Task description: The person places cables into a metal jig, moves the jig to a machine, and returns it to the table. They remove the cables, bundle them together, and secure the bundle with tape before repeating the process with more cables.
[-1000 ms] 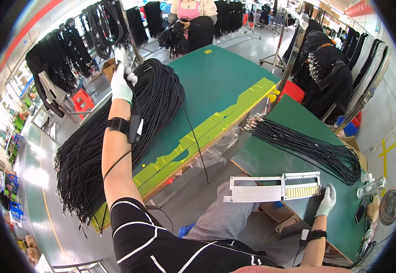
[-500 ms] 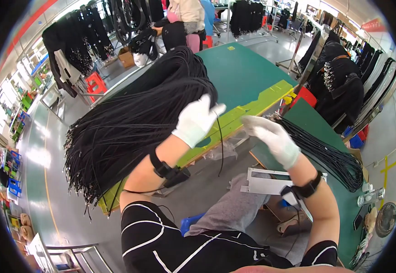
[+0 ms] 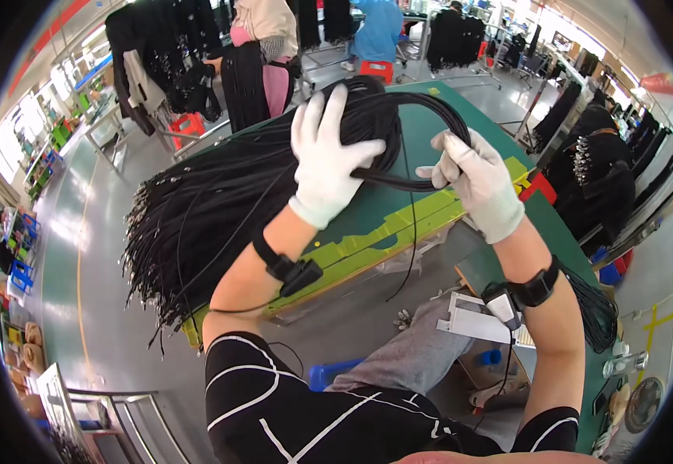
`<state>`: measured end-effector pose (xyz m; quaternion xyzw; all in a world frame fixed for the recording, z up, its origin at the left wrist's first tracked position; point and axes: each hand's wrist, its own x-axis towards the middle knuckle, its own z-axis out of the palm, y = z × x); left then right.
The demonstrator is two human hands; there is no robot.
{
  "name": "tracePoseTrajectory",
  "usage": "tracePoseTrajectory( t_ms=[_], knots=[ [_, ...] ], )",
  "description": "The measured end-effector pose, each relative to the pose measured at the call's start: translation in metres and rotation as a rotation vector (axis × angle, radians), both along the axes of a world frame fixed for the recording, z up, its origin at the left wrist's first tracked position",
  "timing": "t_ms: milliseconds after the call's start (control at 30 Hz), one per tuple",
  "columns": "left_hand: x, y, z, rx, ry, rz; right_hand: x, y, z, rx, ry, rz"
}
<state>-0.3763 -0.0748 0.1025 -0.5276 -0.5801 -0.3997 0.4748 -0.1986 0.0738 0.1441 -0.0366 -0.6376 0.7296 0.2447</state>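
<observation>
A big pile of black cables (image 3: 212,216) with small metal ends lies across the green table (image 3: 482,116). My left hand (image 3: 327,155), in a white glove, rests on the pile's folded end with fingers spread. To its right, my gloved right hand (image 3: 477,182) is closed round a bent loop of several cables (image 3: 446,112) drawn out from the pile. The loop's lower strands run back under my left thumb. One thin cable (image 3: 414,240) hangs down over the table's near edge, which is covered with yellow-green tape (image 3: 359,251).
A second green table at right holds another black cable bundle (image 3: 595,313), a glass jar (image 3: 625,365) and a fan (image 3: 645,402). A white metal bracket (image 3: 474,319) is below my right forearm. Beyond the pile, a person (image 3: 267,35) stands near a red stool (image 3: 187,127).
Both hands have moved farther away over the table. My right hand has taken hold of the cable loop, which now bows out from the pile. My left hand's fingers have spread.
</observation>
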Motion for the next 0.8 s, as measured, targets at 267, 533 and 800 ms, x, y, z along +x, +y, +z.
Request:
tracePoseTrajectory(
  t_ms=[267, 533, 800],
  knots=[
    [-0.086, -0.018, -0.012, -0.649, -0.082, 0.109, 0.031, -0.017, 0.041, 0.299, 0.046, -0.074],
    [-0.162, -0.119, -0.024, -0.633, -0.091, 0.438, 0.152, 0.097, 0.046, -0.067, 0.112, -0.272],
    [-0.163, -0.113, -0.01, -0.415, 0.154, 0.427, 0.233, 0.118, 0.013, 0.075, -0.249, -0.44]
  ],
)
